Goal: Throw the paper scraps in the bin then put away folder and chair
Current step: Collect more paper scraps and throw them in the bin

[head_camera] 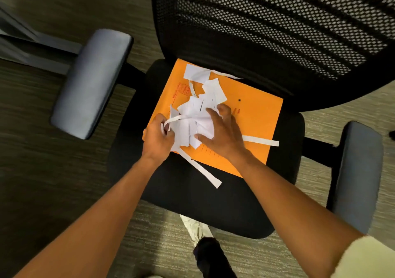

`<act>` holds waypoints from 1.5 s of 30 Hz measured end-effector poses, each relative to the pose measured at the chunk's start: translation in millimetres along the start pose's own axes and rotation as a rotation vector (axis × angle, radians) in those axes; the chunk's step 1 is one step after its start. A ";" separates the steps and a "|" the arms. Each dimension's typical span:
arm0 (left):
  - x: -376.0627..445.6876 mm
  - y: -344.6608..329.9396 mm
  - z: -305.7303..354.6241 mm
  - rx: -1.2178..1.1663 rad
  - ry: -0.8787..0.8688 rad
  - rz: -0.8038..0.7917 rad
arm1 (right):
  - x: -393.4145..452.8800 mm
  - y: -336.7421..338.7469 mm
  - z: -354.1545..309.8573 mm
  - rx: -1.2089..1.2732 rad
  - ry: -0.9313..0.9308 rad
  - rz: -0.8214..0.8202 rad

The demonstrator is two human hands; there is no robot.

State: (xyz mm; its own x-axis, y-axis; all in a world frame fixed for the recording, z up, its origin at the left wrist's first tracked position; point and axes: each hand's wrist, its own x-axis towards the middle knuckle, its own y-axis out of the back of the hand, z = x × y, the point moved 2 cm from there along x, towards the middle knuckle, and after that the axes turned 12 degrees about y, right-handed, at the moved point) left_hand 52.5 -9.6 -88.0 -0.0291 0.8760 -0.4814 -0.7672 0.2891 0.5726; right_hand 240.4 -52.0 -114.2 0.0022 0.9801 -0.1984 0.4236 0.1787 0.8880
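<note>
An orange folder lies flat on the black seat of an office chair. On the folder sits a heap of white paper scraps, squares and long strips. My left hand is closed around strips at the heap's left edge. My right hand lies over the heap's right side, fingers spread and curled onto the paper. One long strip trails off the folder onto the seat, and another strip sticks out to the right. No bin is in view.
The chair has a black mesh back and two grey armrests, the left armrest and the right armrest. Grey carpet surrounds it. A grey desk leg stands at the far left. My shoe is below the seat.
</note>
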 end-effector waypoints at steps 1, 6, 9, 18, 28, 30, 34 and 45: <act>-1.4 3.5 -3.6 -0.006 0.003 0.006 | 1.8 -0.3 -2.1 0.014 -0.016 0.005; -10.5 23.7 -23.7 -0.009 0.043 0.089 | 8.7 1.9 -12.2 0.111 -0.056 -0.069; -18.5 33.3 -37.4 0.003 0.070 0.130 | 8.5 2.1 -20.4 0.154 -0.059 -0.096; -48.0 49.3 -69.2 -0.033 0.109 0.136 | -5.2 -2.5 -33.1 0.130 -0.103 -0.074; -86.9 69.5 -97.4 -0.181 0.183 0.184 | -42.7 20.6 -17.7 0.637 -0.408 0.147; -98.6 74.4 -102.2 -0.245 0.210 0.209 | -51.8 26.8 -26.9 0.728 -0.416 0.185; -126.6 83.2 -116.1 -0.368 0.269 0.244 | -73.6 32.2 -59.3 0.943 -0.418 0.174; -207.1 143.3 -213.4 -0.539 0.442 0.435 | -152.4 -33.5 -225.4 0.969 -0.133 -0.392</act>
State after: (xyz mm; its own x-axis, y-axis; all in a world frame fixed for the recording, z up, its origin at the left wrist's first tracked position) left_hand -188.1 -232.0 -47.8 -0.5587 0.6012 -0.5714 -0.8281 -0.3655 0.4251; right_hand 21.6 -188.0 -20.2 -0.2173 0.8409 -0.4956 0.9590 0.2786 0.0522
